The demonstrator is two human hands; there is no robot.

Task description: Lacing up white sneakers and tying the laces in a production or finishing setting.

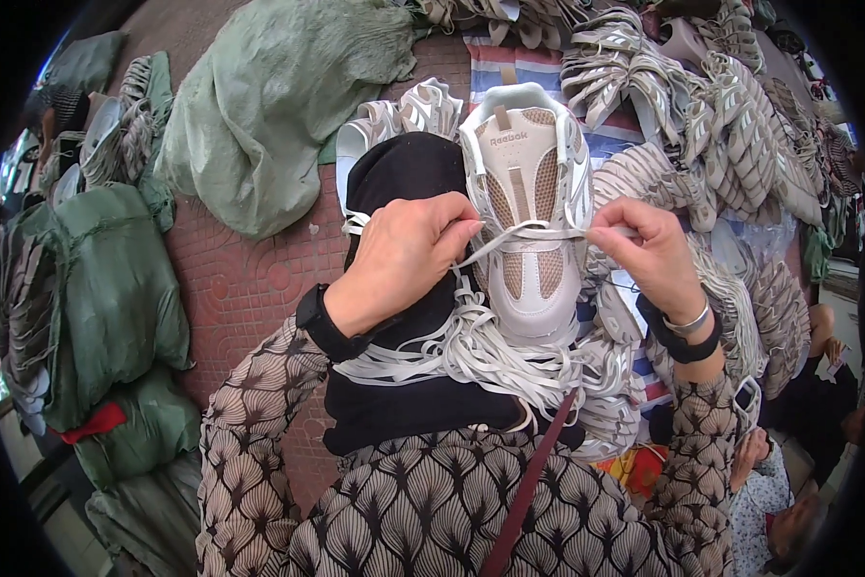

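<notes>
A white and beige sneaker upper (519, 183) rests on my lap, toe toward me, its tongue facing up. One white shoelace (536, 231) crosses the lowest part of its throat. At the sneaker's left side, my left hand (408, 255) pinches one end of that lace between thumb and forefinger. On the other side my right hand (649, 252) pinches the lace where it leaves the upper. A loose bundle of white laces (452, 351) lies over my black trousers (399, 178), just below the toe.
Bundles of similar shoe uppers (740, 144) are heaped at the right and far right. A pale green sack (269, 115) stands on red paving (240, 298) at the far left, with darker green sacks (115, 288) nearer. Other people (774, 500) sit at the lower right.
</notes>
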